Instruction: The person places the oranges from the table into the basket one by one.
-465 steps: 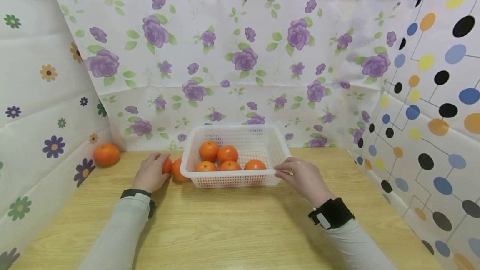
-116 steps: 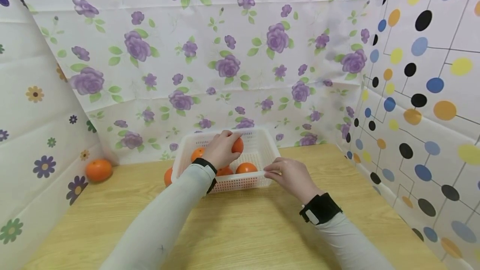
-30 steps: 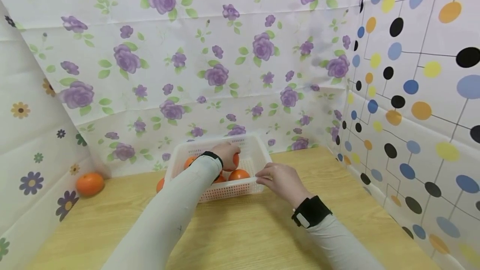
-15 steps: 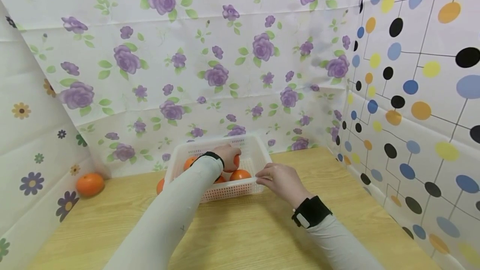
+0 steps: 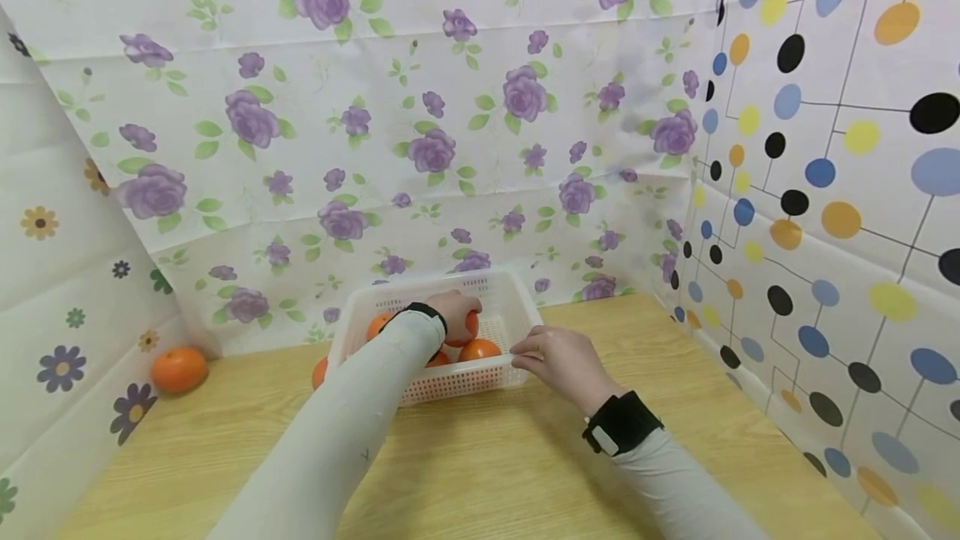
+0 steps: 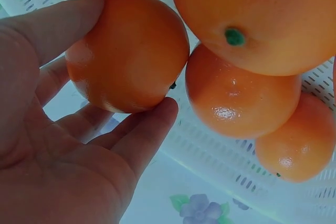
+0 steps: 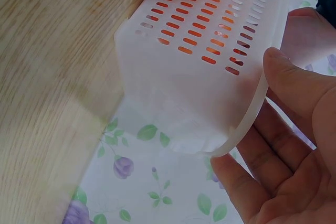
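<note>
In the head view a white plastic basket [image 5: 517, 294] with slotted walls stands on the wooden table and holds several tangerines. My left hand [image 5: 452, 312] reaches down inside it. Thumb and fingertips grip one tangerine [image 6: 128, 51] from its sides, as the left wrist view shows. More tangerines [image 6: 241, 95] lie right beside that one. At the basket's near right corner my right hand [image 5: 558, 361] pinches the rim [image 7: 254, 108], thumb on the outer side. The left forearm hides part of the basket and its fruit.
One tangerine [image 5: 180, 370] sits alone at the table's far left, near the flower-patterned wall covering. Another tangerine [image 5: 320, 372] shows just outside the basket's left side. Patterned sheets close off the back, left and right of the table [image 5: 480, 465].
My left hand first touched a tangerine left of the basket, then carried one over it, and now is lower inside. The right hand stays at the rim. Little differs over the last second.
</note>
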`<action>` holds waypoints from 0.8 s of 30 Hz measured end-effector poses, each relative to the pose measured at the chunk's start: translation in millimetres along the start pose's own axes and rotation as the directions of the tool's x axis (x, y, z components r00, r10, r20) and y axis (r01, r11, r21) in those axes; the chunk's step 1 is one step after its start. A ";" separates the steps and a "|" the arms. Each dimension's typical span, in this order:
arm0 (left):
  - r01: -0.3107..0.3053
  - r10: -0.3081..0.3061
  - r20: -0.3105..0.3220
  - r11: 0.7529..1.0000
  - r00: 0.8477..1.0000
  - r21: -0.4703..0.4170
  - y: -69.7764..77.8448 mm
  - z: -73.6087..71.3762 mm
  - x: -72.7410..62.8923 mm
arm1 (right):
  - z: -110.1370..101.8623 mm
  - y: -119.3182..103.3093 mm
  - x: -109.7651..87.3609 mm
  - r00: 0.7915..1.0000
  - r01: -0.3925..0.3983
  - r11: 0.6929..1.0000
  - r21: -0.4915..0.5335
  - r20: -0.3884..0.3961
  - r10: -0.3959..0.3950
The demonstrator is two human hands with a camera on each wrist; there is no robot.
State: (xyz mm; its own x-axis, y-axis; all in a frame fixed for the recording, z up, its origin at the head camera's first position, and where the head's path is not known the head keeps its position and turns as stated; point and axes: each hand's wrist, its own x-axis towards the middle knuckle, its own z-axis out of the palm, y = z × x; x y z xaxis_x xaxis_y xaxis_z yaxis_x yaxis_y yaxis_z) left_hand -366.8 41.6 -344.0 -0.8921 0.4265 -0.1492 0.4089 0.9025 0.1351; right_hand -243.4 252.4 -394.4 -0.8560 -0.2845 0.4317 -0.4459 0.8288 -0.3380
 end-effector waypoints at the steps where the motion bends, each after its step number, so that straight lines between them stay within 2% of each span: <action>1: 0.005 -0.005 0.003 1.000 1.000 -0.007 0.7 -0.6 -1.2 | 0.2 0.0 0.1 1.000 -0.003 1.000 0.001 0.000 0.003; 8: 0.009 -0.009 0.015 1.000 1.000 -0.008 4.4 -6.1 -11.9 | 0.1 -0.3 0.6 1.000 -0.003 1.000 0.001 0.000 0.003; 14: 0.025 -0.024 0.070 0.999 0.997 -0.024 7.2 -7.7 -21.1 | -0.5 -0.5 1.2 1.000 0.000 1.000 0.002 0.003 0.000; 20: 0.057 -0.050 0.094 0.996 0.994 -0.069 9.2 -6.1 -23.4 | -0.7 -0.7 1.0 1.000 -0.019 1.000 0.013 0.011 0.019; 24: 0.047 -0.042 0.092 0.998 0.995 -0.048 10.5 -5.0 -22.7 | -0.7 -0.5 0.3 1.000 -0.014 1.000 0.011 0.013 0.014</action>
State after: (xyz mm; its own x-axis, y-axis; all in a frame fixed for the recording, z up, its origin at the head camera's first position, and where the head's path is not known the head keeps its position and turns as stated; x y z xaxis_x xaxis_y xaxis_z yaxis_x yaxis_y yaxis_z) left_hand -343.2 41.1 -334.3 -0.8869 0.3918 -0.2448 0.3571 0.9176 0.1748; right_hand -243.3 252.3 -393.5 -0.8654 -0.2790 0.4163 -0.4368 0.8272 -0.3535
